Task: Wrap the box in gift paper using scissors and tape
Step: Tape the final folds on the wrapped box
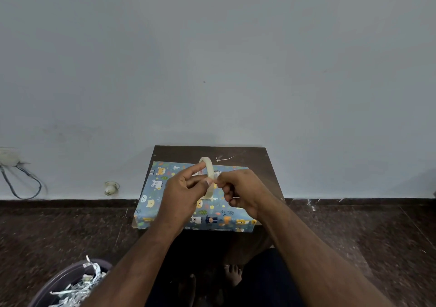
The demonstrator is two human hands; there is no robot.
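1. The box (188,203) lies flat at the centre of the frame, a shallow rectangle already covered in blue paper printed with small cartoon animals and leaves. Its near edge overhangs the front of the table (257,163).
2. The tape (209,177) is a thin, pale, translucent ring held on edge above the box, between the two hands.
3. The left hand (182,193) grips the tape: the forefinger hooks through the ring's hole at the top and the thumb presses the outer rim.
4. The right hand (240,190) is curled, its thumb and forefinger pinched together at the tape's right rim. Whether they hold a loose end of tape cannot be made out.
5. The hands and forearms hide the middle of the box.
6. The table is small, dark brown and matt, set against a plain grey wall (212,59).
7. The floor (354,236) is dark speckled stone.
8. At the lower left, a round dark bin (68,278) holds shredded pale paper; the frame edge cuts it off.
9. At the left edge, a cable (23,184) loops down the wall.
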